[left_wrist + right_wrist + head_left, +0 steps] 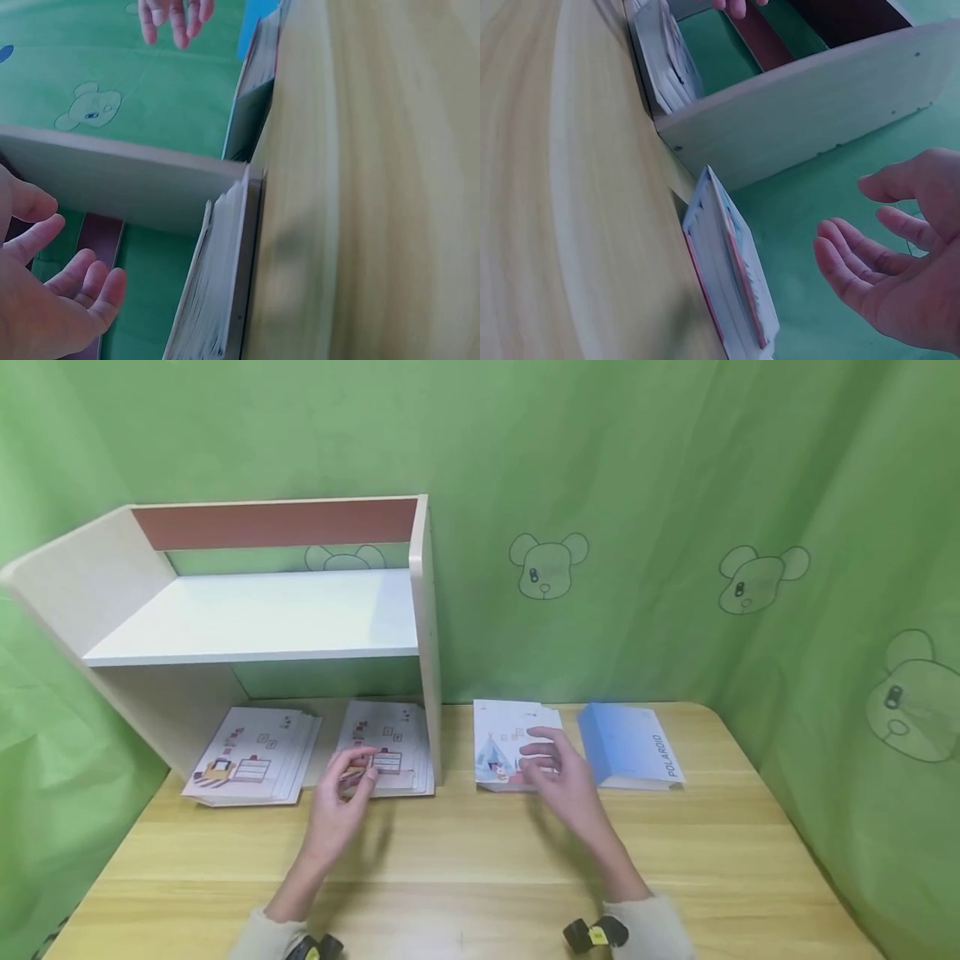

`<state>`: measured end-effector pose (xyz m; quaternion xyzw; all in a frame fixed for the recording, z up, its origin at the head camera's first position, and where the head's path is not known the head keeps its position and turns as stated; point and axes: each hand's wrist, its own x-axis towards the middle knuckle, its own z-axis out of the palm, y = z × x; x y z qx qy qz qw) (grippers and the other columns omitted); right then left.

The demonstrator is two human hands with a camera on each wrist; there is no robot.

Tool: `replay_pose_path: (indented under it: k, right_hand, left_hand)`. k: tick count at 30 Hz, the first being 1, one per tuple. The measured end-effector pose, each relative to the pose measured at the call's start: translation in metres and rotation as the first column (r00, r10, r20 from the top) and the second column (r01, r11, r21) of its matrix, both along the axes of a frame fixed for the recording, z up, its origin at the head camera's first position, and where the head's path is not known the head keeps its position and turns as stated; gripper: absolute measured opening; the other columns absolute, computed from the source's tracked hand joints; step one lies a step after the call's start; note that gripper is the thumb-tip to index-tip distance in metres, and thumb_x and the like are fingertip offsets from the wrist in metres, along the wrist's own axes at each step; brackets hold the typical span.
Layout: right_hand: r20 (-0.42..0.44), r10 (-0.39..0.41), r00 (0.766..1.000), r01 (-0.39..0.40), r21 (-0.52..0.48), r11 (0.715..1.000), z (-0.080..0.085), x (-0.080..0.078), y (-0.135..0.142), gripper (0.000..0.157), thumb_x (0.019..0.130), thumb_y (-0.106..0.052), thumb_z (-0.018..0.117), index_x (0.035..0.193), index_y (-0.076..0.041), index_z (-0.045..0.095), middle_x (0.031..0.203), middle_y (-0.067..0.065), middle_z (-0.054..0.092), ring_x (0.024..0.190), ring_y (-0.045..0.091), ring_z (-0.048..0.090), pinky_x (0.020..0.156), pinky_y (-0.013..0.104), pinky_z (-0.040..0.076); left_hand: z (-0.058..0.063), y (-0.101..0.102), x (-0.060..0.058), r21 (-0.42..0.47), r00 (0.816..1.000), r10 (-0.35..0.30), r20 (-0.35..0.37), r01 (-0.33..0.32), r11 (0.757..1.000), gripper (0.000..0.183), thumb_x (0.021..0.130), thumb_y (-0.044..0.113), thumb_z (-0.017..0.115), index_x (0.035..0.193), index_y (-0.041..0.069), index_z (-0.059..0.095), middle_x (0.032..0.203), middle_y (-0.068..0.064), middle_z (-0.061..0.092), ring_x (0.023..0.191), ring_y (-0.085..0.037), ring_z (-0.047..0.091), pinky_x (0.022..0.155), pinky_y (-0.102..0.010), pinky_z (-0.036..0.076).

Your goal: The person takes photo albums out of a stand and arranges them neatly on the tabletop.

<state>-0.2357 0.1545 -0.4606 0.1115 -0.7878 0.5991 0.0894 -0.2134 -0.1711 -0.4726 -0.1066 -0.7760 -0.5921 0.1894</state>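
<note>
shelf (251, 614) left on table (465, 868), two book stacks (251, 747) inside, two more stacks (630, 735) right of it, curtain (637, 460) behind

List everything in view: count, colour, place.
Shelf unit: one, white and reddish-brown, table's left.
Illustrated stacks: two, mostly white, shelf's bottom level.
Tent-picture stack: one, mostly white, right of shelf.
POLAROID stack: one, blue and white, rightmost.
Table: one, light wood, underneath.
Bear-print curtain: pieces uncertain, green, behind and beside table.
Wrist cameras: two, black and yellow, at the wrists.
Sleeves: two, pale, on forearms.
Left hand: one, bare, near shelf's right stack.
Right hand: one, bare, over tent-picture stack.
</note>
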Motion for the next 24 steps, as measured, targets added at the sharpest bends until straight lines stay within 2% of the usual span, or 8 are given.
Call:
replay_pose_path:
  k: [7, 12, 16, 18, 21, 24]
  right_hand:
    - [0.024, -0.023, 0.999, 0.024, -0.029, 0.999, -0.001, 0.003, -0.017, 0.037, 0.095, 0.002, 0.068, 0.130, -0.005, 0.059, 0.121, 0.025, 0.066, 0.108, 0.033, 0.068, 0.091, 0.033, 0.061]
    - [0.030, -0.053, 0.998, 0.054, -0.022, 0.998, -0.004, 0.007, -0.024, 0.035, 0.094, 0.001, 0.070, 0.128, -0.003, 0.059, 0.121, 0.023, 0.067, 0.108, 0.032, 0.068, 0.095, 0.039, 0.059]
    - [0.029, -0.045, 0.999, 0.046, -0.027, 0.999, -0.007, 0.008, -0.031, 0.032, 0.093, 0.002, 0.071, 0.123, -0.002, 0.061, 0.119, 0.022, 0.067, 0.107, 0.033, 0.069, 0.095, 0.039, 0.059]
    - [0.030, -0.030, 0.999, 0.031, -0.030, 0.999, -0.008, 0.008, -0.034, 0.029, 0.093, 0.002, 0.071, 0.120, -0.001, 0.061, 0.119, 0.022, 0.066, 0.107, 0.034, 0.069, 0.095, 0.037, 0.059]
    - [0.032, -0.009, 0.999, 0.010, -0.026, 1.000, -0.009, 0.009, -0.037, 0.025, 0.094, 0.001, 0.070, 0.118, 0.001, 0.061, 0.119, 0.023, 0.065, 0.108, 0.034, 0.069, 0.094, 0.035, 0.059]
    - [0.037, -0.006, 0.999, 0.006, -0.023, 1.000, -0.009, 0.011, -0.040, 0.023, 0.094, 0.001, 0.069, 0.116, 0.003, 0.062, 0.118, 0.024, 0.065, 0.107, 0.035, 0.069, 0.094, 0.035, 0.059]
  left_hand:
    - [-0.001, -0.019, -0.004, -0.061, 0.998, 0.062, 0.006, -0.061, 0.996, 0.029, 0.095, -0.006, 0.065, 0.124, -0.002, 0.065, 0.119, -0.020, 0.061, 0.106, -0.031, 0.059, 0.093, -0.024, 0.056]
    - [-0.007, -0.032, -0.008, -0.104, 0.992, 0.118, 0.041, -0.114, 0.988, 0.031, 0.094, -0.004, 0.067, 0.126, -0.001, 0.064, 0.125, -0.017, 0.060, 0.113, -0.033, 0.057, 0.091, -0.020, 0.054]
    - [-0.011, -0.043, -0.009, -0.143, 0.984, 0.160, 0.083, -0.148, 0.979, 0.031, 0.097, 0.000, 0.065, 0.128, 0.002, 0.064, 0.130, -0.015, 0.060, 0.118, -0.034, 0.057, 0.093, -0.020, 0.052]
    - [-0.012, -0.048, -0.009, -0.158, 0.979, 0.180, 0.095, -0.164, 0.974, 0.031, 0.098, 0.000, 0.064, 0.129, 0.002, 0.063, 0.131, -0.016, 0.059, 0.117, -0.034, 0.058, 0.095, -0.023, 0.053]
    - [-0.011, -0.054, -0.009, -0.175, 0.974, 0.199, 0.103, -0.179, 0.968, 0.031, 0.098, 0.001, 0.062, 0.129, 0.001, 0.062, 0.131, -0.018, 0.059, 0.114, -0.033, 0.060, 0.098, -0.035, 0.055]
    - [-0.011, -0.058, -0.010, -0.195, 0.976, 0.181, 0.122, -0.155, 0.969, 0.032, 0.099, 0.002, 0.061, 0.132, 0.000, 0.060, 0.132, -0.020, 0.058, 0.113, -0.034, 0.060, 0.099, -0.049, 0.055]
